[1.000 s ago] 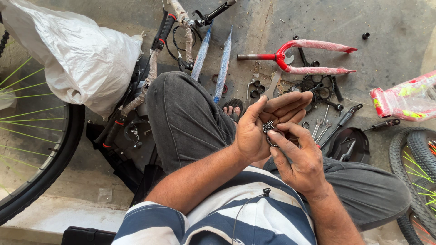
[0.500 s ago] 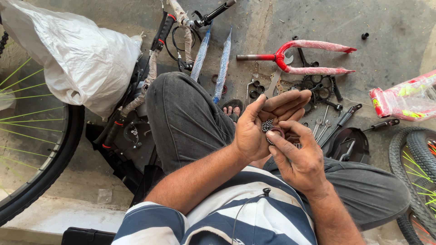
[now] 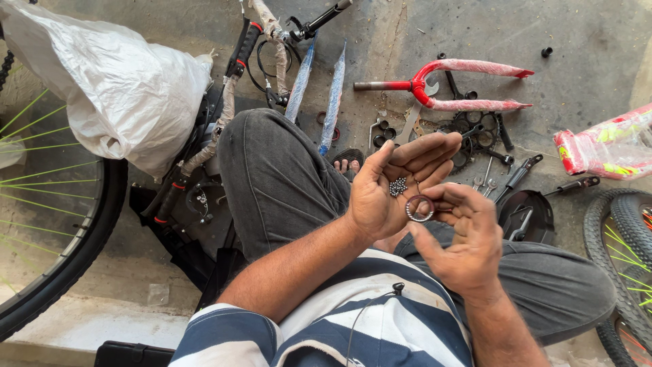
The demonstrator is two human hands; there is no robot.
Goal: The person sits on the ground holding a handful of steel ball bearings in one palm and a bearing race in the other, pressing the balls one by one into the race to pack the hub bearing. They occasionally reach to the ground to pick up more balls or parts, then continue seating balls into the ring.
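My left hand [image 3: 397, 183] is held palm up over my lap, cupping several small steel bearing balls [image 3: 397, 185]. My right hand [image 3: 465, 234] is just to its right, pinching a small round bearing ring [image 3: 419, 208] between thumb and fingers against the edge of the left palm. Both hands hover above my grey-trousered knees [image 3: 278, 177].
A red bicycle fork [image 3: 441, 85] lies on the concrete ahead, with sprockets and wrenches [image 3: 482, 146] scattered beside it. A white plastic bag [image 3: 115, 88] covers a bicycle at left, next to a wheel [image 3: 61, 224]. Another tyre [image 3: 621, 245] and a wrapped frame piece [image 3: 608, 146] are at right.
The right hand has drawn back from covering the left palm, so the bearing ring and the balls now show clearly. The left hand stays palm up.
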